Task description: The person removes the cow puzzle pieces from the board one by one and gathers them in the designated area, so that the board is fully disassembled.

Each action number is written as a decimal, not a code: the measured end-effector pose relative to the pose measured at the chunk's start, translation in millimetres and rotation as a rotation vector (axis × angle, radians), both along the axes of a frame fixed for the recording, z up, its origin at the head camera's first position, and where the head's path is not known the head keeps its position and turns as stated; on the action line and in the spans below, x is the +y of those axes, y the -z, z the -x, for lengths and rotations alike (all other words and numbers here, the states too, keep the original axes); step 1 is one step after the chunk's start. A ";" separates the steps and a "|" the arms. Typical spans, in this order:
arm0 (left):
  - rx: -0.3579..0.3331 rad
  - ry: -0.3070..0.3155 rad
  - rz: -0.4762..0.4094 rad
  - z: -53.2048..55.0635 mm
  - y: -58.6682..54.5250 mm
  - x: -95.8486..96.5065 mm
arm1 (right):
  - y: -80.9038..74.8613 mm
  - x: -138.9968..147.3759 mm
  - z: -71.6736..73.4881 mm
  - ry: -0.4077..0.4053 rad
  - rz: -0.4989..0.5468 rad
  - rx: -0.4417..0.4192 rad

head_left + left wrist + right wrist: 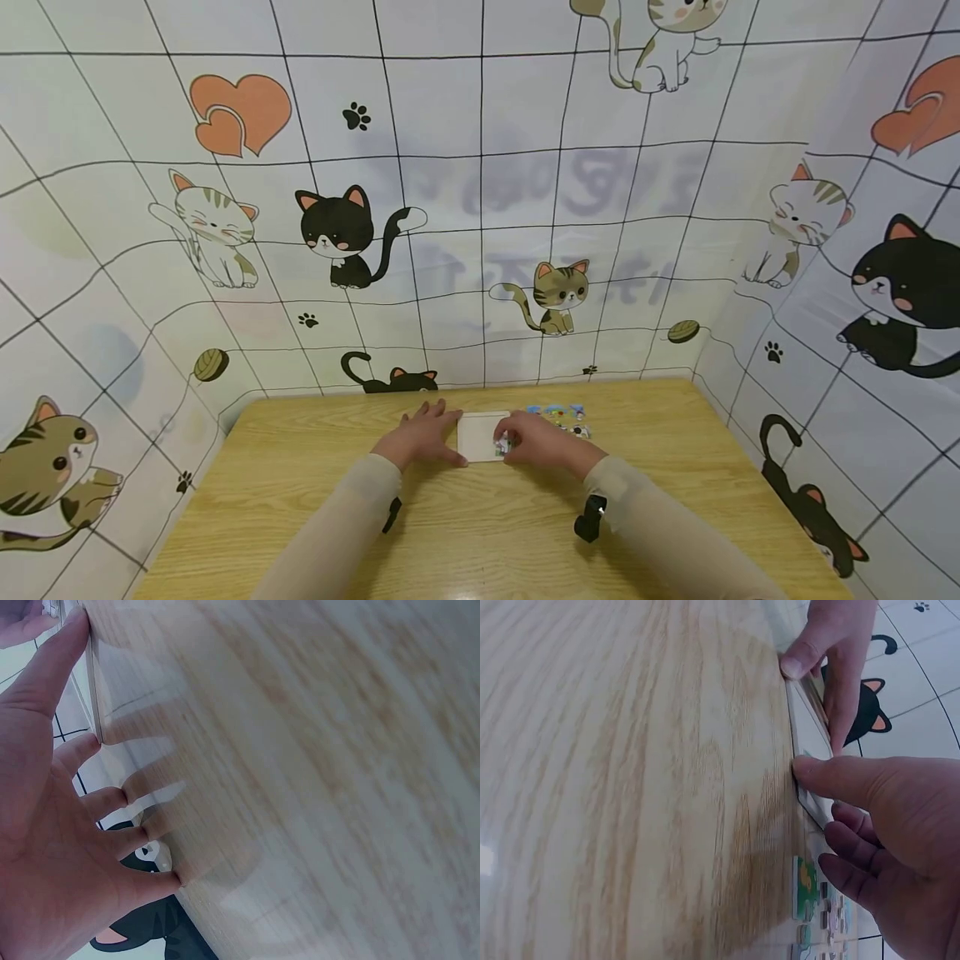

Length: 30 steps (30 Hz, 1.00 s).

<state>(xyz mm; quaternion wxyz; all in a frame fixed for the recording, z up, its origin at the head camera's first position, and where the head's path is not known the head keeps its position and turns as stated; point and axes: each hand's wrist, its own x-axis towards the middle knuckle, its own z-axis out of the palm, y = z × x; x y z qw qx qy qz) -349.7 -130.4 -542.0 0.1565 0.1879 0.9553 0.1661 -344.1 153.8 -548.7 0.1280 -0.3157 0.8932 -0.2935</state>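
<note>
A flat, pale puzzle board point(476, 435) lies on the table, between the two hands. My left hand point(426, 437) has its fingers spread on the tabletop, and its thumb touches the board's near left corner. In the left wrist view the straight fingers of the left hand point(75, 817) meet the wood. At the board's right side my right hand point(542, 442) pinches a small coloured puzzle piece point(502, 445) low over the board. The right wrist view shows the right thumb point(832, 776) at the board's near edge point(801, 735); the piece is hidden there.
Several loose, colourful puzzle pieces point(577, 410) lie right of the board, partly behind the right hand. A green piece point(805, 889) shows among them in the right wrist view. The wooden table point(315, 467) meets a cat-patterned curtain point(450, 342) at its back and sides.
</note>
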 end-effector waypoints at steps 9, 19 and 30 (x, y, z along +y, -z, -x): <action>0.007 -0.001 -0.002 0.0 -2.1 -0.2 | 7.1 4.0 6.3 -0.028 0.052 0.017; 0.000 0.001 -0.019 2.9 1.8 -1.9 | -5.8 8.0 -4.4 -0.027 0.179 0.054; 0.002 0.012 -0.006 1.9 -0.1 -2.3 | -14.9 19.9 -10.3 0.001 0.223 0.055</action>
